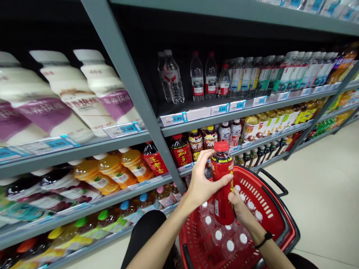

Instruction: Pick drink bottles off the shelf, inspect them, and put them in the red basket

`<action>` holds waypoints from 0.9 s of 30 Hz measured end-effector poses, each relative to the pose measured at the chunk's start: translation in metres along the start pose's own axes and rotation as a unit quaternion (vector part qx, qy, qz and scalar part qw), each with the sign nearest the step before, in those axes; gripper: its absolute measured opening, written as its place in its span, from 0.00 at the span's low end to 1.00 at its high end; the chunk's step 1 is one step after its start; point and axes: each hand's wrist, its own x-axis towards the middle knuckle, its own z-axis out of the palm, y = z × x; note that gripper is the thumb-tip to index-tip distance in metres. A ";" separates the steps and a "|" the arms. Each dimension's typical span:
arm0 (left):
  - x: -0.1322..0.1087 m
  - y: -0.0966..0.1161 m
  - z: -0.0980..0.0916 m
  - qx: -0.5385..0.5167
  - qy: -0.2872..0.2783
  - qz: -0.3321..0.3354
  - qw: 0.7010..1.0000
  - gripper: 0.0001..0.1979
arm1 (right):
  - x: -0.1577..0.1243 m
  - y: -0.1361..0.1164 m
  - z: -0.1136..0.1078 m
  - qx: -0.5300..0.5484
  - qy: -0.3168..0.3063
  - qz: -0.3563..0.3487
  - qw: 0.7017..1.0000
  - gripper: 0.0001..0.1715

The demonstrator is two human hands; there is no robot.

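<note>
A red-labelled drink bottle [222, 194] with a red cap is held upright over the shopping basket. My left hand [206, 177] wraps round its upper part, thumb across the front and fingers behind. Lower on its right side, my right hand [238, 203] grips the same bottle; the fingers behind it are partly hidden. Beneath both hands is the red plastic basket [259, 186], holding several clear bottles [218, 235] with white caps. A similar red-labelled bottle [180, 152] stands on the shelf just left of my left hand.
Grey shelving [131, 67] runs along the left and back, stocked with water bottles [196, 80], white milk drinks [98, 86] and orange juice [134, 164]. Price tags [174, 118] line the shelf edges. The basket's black handle [276, 181] rests at its right. Pale floor tiles [325, 186] lie to the right.
</note>
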 end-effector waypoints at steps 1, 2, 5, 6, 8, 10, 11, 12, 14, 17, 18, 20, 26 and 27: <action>0.000 0.000 0.000 0.001 0.000 -0.003 1.000 0.33 | 0.000 0.000 0.000 0.001 -0.002 0.000 1.000 0.47; 0.000 0.000 0.000 0.001 -0.001 -0.005 1.000 0.33 | 0.001 0.001 0.000 0.000 -0.004 -0.002 1.000 0.47; 0.000 -0.001 0.000 0.001 -0.002 -0.004 1.000 0.33 | 0.001 0.002 -0.001 -0.010 -0.007 -0.009 1.000 0.45; 0.001 -0.002 -0.001 0.002 -0.002 -0.004 1.000 0.33 | 0.001 0.003 -0.002 -0.010 -0.007 -0.010 1.000 0.44; 0.001 -0.002 -0.001 0.005 -0.001 -0.003 1.000 0.33 | 0.002 0.002 -0.001 -0.004 -0.007 -0.008 1.000 0.43; 0.001 -0.002 -0.001 0.005 -0.001 -0.005 1.000 0.33 | 0.001 0.001 0.000 0.004 -0.005 -0.005 1.000 0.43; 0.000 -0.002 -0.001 0.004 -0.002 -0.008 1.000 0.33 | 0.001 0.001 0.000 0.006 -0.003 -0.003 1.000 0.44; 0.000 -0.001 -0.001 0.003 -0.003 -0.010 1.000 0.33 | 0.001 0.000 0.001 0.008 -0.001 -0.001 1.000 0.44; 0.000 -0.001 0.000 0.002 -0.004 -0.013 1.000 0.33 | 0.001 -0.001 0.002 0.008 -0.001 0.000 1.000 0.45; -0.001 -0.001 0.000 0.003 -0.003 -0.015 1.000 0.33 | 0.000 -0.002 0.003 0.002 -0.001 -0.001 1.000 0.46; -0.001 -0.002 0.000 0.003 -0.002 -0.016 1.000 0.33 | 0.000 -0.002 0.004 -0.003 0.002 -0.003 1.000 0.46; -0.001 -0.002 -0.001 0.003 -0.003 -0.017 1.000 0.33 | -0.001 -0.004 0.004 -0.014 0.008 -0.003 1.000 0.47; -0.001 -0.003 -0.002 0.007 -0.003 -0.016 1.000 0.32 | 0.000 -0.001 0.004 -0.022 0.019 0.005 1.000 0.50; -0.001 -0.003 -0.002 0.008 -0.003 -0.016 1.000 0.32 | 0.001 0.001 0.003 -0.022 0.024 0.004 0.999 0.51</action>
